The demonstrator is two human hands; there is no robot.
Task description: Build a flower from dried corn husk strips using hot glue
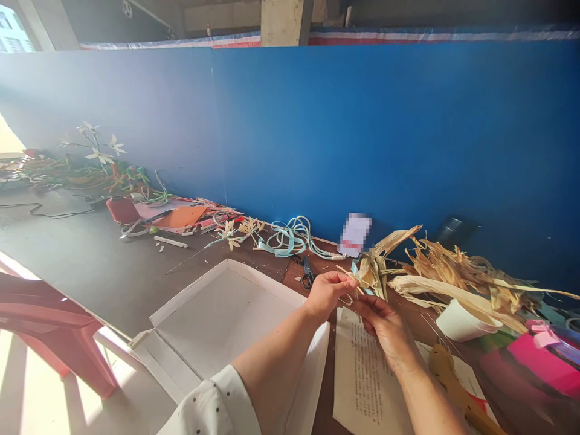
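Observation:
My left hand (333,293) is closed in a pinch, thumb and forefinger together on a thin pale corn husk strip (345,275). Close beside it, my right hand (380,320) pinches the lower part of this slender piece; its exact shape is too small to make out. Just behind my fingers lie dry corn husks (375,275) with a bit of light-blue ribbon. Black scissors (308,273) rest left of my left hand. Under my right hand is a printed sheet (357,368).
An open white box (203,308) stands left of my arms. More husks (448,266), a white cup (466,320), a mustard-coloured glue gun (446,371) and a pink container (539,362) are at right. Blue cord (294,235) and husk flowers (231,234) lie along the blue partition (290,133).

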